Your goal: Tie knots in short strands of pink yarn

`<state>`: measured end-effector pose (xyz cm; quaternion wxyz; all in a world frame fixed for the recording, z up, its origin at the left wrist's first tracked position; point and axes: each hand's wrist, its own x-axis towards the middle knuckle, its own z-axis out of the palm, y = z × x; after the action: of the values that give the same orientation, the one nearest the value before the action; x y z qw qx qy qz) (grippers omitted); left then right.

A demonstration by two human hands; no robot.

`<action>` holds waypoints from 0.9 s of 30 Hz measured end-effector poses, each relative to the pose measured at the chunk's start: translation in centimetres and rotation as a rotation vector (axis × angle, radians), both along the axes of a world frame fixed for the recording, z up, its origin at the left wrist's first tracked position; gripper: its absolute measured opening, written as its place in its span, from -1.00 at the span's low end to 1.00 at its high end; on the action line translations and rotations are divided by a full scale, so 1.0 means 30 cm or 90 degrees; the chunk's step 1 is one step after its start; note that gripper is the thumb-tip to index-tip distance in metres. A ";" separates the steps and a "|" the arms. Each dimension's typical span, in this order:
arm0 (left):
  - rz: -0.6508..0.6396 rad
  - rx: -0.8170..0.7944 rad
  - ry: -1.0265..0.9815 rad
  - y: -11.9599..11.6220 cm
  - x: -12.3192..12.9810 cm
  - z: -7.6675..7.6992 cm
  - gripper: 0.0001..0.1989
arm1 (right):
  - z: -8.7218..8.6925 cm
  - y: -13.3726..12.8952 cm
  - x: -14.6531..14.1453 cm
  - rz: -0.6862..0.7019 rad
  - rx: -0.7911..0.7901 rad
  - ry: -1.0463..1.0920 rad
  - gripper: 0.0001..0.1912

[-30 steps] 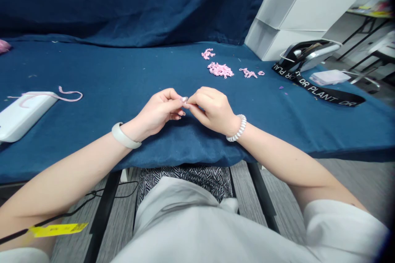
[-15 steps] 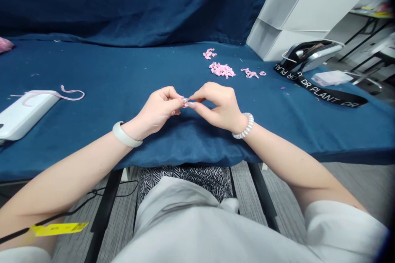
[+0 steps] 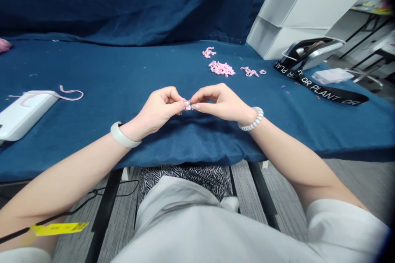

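Observation:
Between my fingertips, just above the near part of the blue cloth, is a small pink looped piece (image 3: 187, 106), mostly covered by fingers. My left hand (image 3: 163, 107) pinches it from the left between thumb and index finger. From the right, my right hand (image 3: 217, 100) closes thumb and fingertips at the same piece; its exact hold is too small to make out. Farther back lies a heap of pink looped pieces (image 3: 221, 68), with a smaller cluster (image 3: 209, 52) behind it and a few more pink pieces (image 3: 249, 71) to its right.
A white power bank-like block (image 3: 26, 115) with a pink cord (image 3: 72, 95) over it lies at left. At right are a black lettered strap (image 3: 324, 93), an open case (image 3: 317, 55) and a clear flat box (image 3: 332, 76). White boxes (image 3: 308, 8) stand behind.
My right hand has turned slightly, its wrist moving right and up, with the fingertips staying at the pink piece. My left hand has barely moved.

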<state>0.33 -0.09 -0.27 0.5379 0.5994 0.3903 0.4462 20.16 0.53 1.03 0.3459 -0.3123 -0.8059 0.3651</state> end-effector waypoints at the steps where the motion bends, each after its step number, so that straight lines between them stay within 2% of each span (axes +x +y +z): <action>1: -0.001 0.001 0.005 -0.001 0.000 -0.001 -0.67 | 0.000 0.001 0.001 -0.002 -0.001 -0.002 -0.79; 17: -0.006 0.021 0.052 -0.002 -0.001 0.001 -0.69 | -0.002 -0.003 -0.004 -0.015 -0.020 -0.038 -0.74; 22: -0.008 0.042 0.085 -0.005 -0.004 0.005 -0.74 | -0.005 -0.005 -0.003 -0.028 0.033 -0.070 -0.77; 27: -0.018 0.055 0.117 -0.002 -0.006 -0.001 -0.73 | -0.007 -0.007 -0.003 -0.018 0.126 -0.124 -0.80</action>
<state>0.14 -0.16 -0.28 0.4798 0.6657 0.4098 0.3984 20.09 0.33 0.81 0.3005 -0.3214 -0.8634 0.2468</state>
